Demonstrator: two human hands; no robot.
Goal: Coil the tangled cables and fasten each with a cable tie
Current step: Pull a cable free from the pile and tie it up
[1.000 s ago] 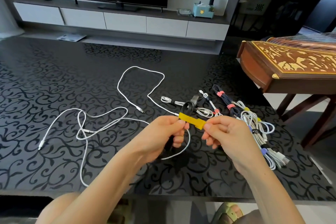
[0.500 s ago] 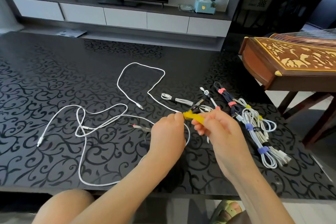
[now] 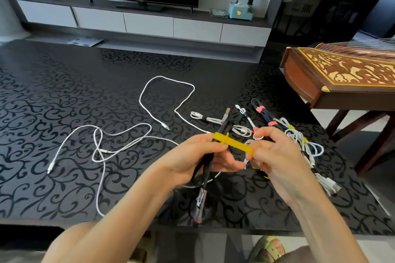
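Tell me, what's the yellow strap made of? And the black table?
The yellow strap looks like soft, matte fabric, maybe hook-and-loop: it is flat and shows no shine. The table looks like glossy glass or lacquer, black with swirls: it mirrors light from the room.

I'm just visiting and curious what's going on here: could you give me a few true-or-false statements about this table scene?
1. The left hand holds a black cable. True.
2. The tie around that cable is blue. False: it is yellow.
3. The right hand pinches the tie's free end. True.
4. Every white cable is already bundled. False: long white cables lie loose on the table.
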